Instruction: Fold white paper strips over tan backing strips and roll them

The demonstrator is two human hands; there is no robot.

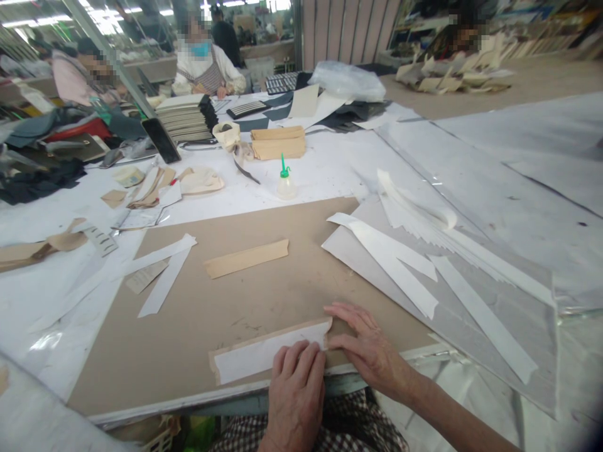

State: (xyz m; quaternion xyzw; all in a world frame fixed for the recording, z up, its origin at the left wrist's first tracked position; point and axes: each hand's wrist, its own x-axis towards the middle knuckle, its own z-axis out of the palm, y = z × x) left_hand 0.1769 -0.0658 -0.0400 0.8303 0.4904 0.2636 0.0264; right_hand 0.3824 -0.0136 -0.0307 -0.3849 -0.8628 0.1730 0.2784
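A white strip lies on top of a slightly larger tan strip, whose edges show around it, at the front of a brown board. The fingers of my left hand rest on the right part of the white strip, slightly bent and side by side; the thumb is hidden. My right hand is at the strips' right end, thumb and fingers apart, with the fingertips at the tan edge. Farther back on the board lies another tan strip.
The brown board reaches the table's front edge. Loose white strips and a fanned stack lie on a grey sheet at right. Beyond are a green-tipped bottle, a phone and stacked pieces. Other people sit across the table.
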